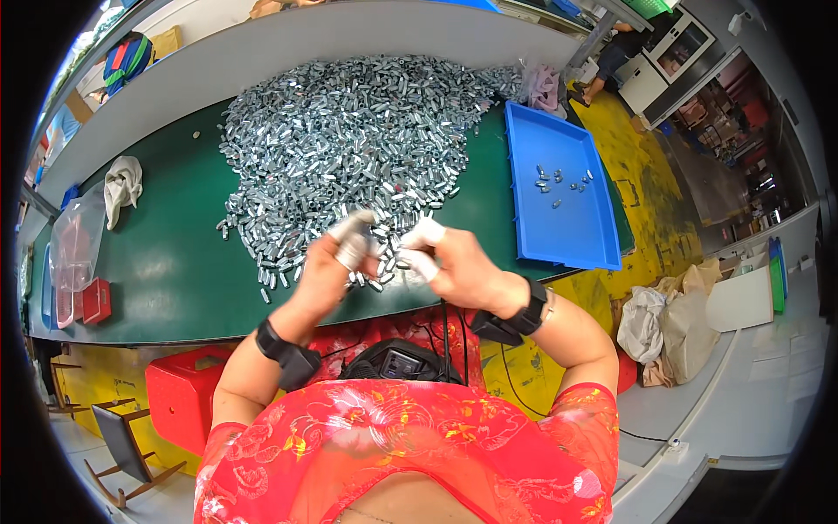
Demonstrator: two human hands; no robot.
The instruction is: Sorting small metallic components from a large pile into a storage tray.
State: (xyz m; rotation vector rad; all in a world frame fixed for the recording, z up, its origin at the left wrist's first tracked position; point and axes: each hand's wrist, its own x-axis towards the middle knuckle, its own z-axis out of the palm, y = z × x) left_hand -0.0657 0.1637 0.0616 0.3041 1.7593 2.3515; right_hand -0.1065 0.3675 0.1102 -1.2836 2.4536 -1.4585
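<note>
A large heap of small silver metal cylindrical pieces (pixel 340 131) covers the middle of the green table (pixel 175 253). Over the heap's near edge my left hand (pixel 336 262) is curled, its white-covered fingertips pressed together and blurred by motion. Facing it a short way to the right, my right hand (pixel 458 266) has its white-covered thumb and fingers brought together in a pinch. Whatever either hand holds is too small and blurred to make out. Loose metal pieces lie below and around both hands.
A blue tray (pixel 567 227) with several metal pieces stands at the right. On the left are a white cloth (pixel 123 185), a clear plastic bag (pixel 77 236) and a red box (pixel 97 300). A red stool (pixel 183 397) stands below the table. Beyond the tray, a person (pixel 611 61) is partly visible.
</note>
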